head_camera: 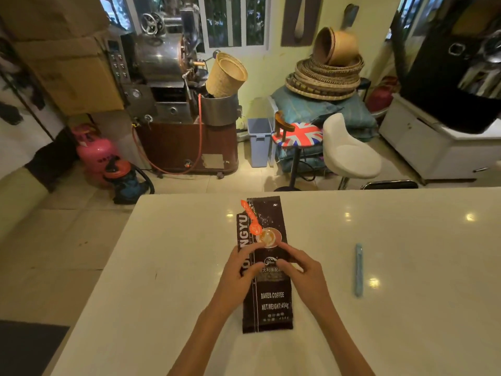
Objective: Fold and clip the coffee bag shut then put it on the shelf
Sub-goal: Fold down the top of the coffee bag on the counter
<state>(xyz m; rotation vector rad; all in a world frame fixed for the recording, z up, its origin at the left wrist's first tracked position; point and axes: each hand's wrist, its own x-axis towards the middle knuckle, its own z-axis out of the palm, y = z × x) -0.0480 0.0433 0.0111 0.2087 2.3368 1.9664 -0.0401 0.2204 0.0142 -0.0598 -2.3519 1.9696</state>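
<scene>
coffee bag (267,267) flat on white table (406,267); both hands pinch its sides, left hand (238,275), right hand (305,275); blue clip (358,270) apart.

glossy white table (406,267) seen in foreground | steel coffee roaster (168,66) set at back left | pink gas cylinder (95,153) stood beside it | woven straw baskets (325,74) stacked at the wall | white moulded stool (349,150) and Union Jack stool (298,134) placed beyond the table
</scene>
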